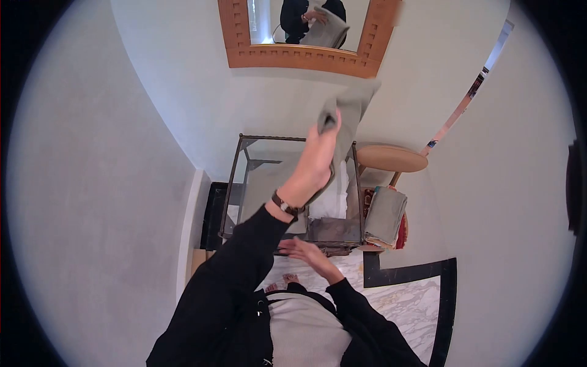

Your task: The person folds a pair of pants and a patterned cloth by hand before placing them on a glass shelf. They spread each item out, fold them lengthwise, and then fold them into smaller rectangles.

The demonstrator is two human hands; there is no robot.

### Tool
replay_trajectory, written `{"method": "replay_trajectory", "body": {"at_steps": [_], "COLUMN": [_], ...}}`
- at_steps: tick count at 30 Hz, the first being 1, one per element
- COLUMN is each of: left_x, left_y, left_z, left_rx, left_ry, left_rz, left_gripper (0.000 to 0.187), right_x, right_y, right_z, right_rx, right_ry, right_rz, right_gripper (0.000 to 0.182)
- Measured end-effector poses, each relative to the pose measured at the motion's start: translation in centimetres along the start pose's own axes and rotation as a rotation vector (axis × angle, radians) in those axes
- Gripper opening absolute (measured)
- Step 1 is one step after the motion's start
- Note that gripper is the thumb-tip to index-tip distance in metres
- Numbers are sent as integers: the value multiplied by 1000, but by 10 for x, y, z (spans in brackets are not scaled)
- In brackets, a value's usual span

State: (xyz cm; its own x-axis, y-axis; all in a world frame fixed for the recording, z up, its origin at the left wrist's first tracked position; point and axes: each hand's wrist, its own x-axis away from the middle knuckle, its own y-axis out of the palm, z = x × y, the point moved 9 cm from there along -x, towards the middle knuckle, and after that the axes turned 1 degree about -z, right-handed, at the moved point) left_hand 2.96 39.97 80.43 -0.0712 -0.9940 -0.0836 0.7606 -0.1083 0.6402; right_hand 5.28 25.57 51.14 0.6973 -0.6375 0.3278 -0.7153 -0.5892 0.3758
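One grey cloth (350, 113) hangs from the raised left hand (315, 162), apparently pinched at its fingertips.

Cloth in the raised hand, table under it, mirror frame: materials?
Cloth: soft woven fabric, grey-green, matte; it droops in folds from the left hand. Table: clear glass top, glossy, in a thin dark frame, probably metal. Mirror frame: looks like wood, orange-brown with a carved notched edge.

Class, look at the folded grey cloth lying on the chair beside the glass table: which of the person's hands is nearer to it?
Right. The right hand is low at the glass table's front edge, left of the folded cloth; the left hand is raised, gripping another grey cloth.
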Motion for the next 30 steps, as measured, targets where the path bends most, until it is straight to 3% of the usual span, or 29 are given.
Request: {"method": "replay_trajectory", "body": {"at_steps": [1,4,5,7,8,11,13,18,25,30], "left_x": [-4,-9,-8,-2,0,4,1,3,48,78], "left_y": [15,48,56,62,61,28,-12,-155,-357,-385], "left_z": [17,66,80,103,113,120,108,39,-74,-62], "left_rx": [39,151,187,210,222,242,239,252,465,570], "left_ry": [2,73,108,184,223,276,257,126,0,29], "left_rz": [-70,-203,-236,-272,-290,-185,-84,121,368,369], "left_gripper": [43,42,42,42,41,42,42,50,44,44], "right_x": [-6,-32,-39,-50,-57,-43,-10,68,60,38], "right_y": [22,61,61,46,36,-54,-120,-179,-171,-168], "right_z": [-4,-9,-4,-30,-42,-87,-101,-81,-44,-60], "right_rx": [7,-38,-111,-434,-595,-1146,-1196,-993,-944,-930], "right_ry": [26,-153,-45,-159,-216,-684,-860,-759,-603,-585], "right_rz": [-60,-166,-77,-37,-17,-58,82,446,532,507], "right_gripper": [60,62,58,57,56,61,61,60,58,57]}}
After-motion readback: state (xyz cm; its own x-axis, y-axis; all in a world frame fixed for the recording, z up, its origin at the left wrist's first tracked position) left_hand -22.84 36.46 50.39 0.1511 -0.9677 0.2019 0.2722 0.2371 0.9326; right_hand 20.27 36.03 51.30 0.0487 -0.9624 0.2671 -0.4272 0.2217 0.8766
